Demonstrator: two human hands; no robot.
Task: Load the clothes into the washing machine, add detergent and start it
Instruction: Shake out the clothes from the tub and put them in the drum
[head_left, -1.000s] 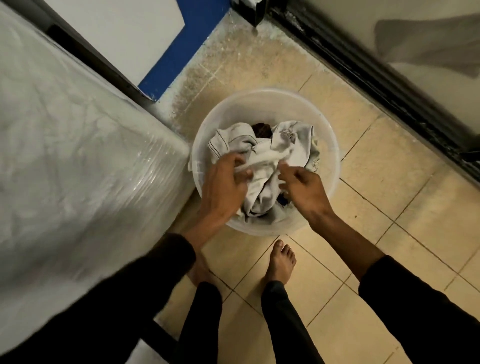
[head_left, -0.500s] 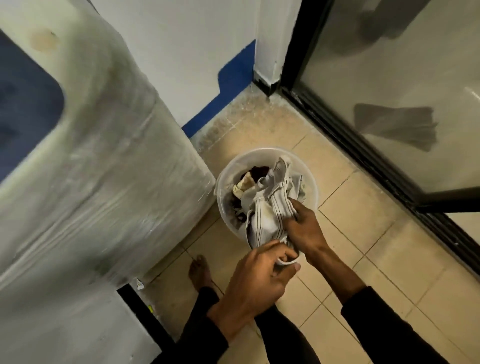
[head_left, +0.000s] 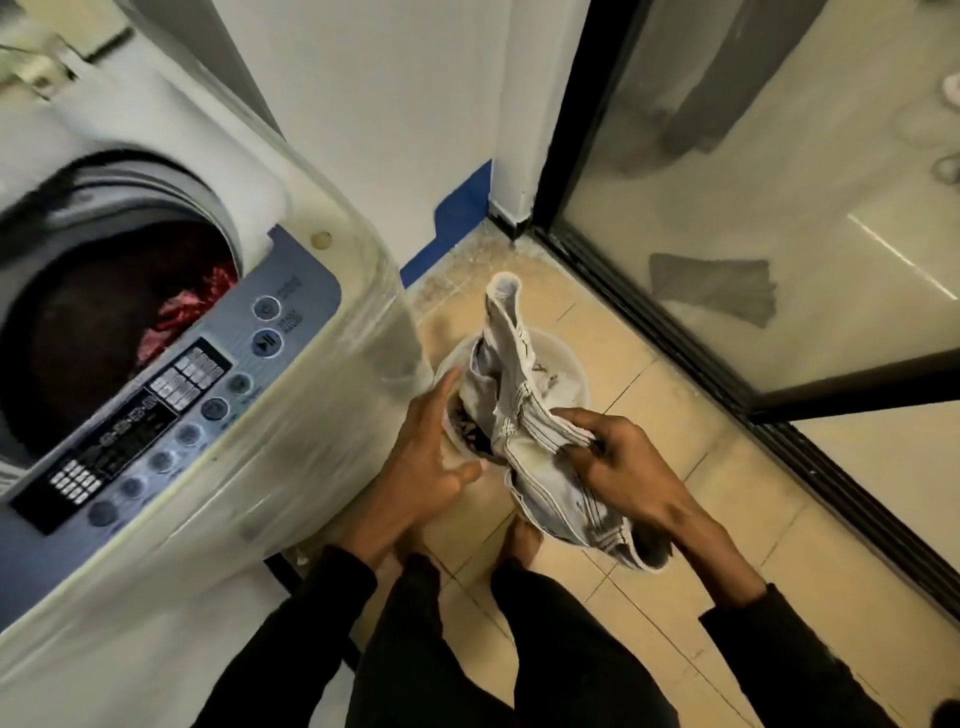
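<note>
A pale grey garment with dark stitching (head_left: 524, 415) hangs in the air above the clear plastic basin (head_left: 574, 374) on the floor. My right hand (head_left: 623, 467) grips the garment's lower part. My left hand (head_left: 431, 452) is at its left side with fingers nearly straight, touching the cloth. The top-loading washing machine (head_left: 311, 415) stands to the left, wrapped in plastic film, its lid up. Dark and red clothes (head_left: 171, 317) lie in its drum. Its grey control panel (head_left: 171, 410) faces me.
A dark-framed glass door (head_left: 779, 260) runs along the right side. A white wall with a blue strip (head_left: 457, 218) stands behind the basin. The floor is beige tile (head_left: 727, 493). My bare feet and dark trousers are below my hands.
Both hands have lifted the garment up out of the basin. The view has risen and turned left, so the open drum and control panel now show.
</note>
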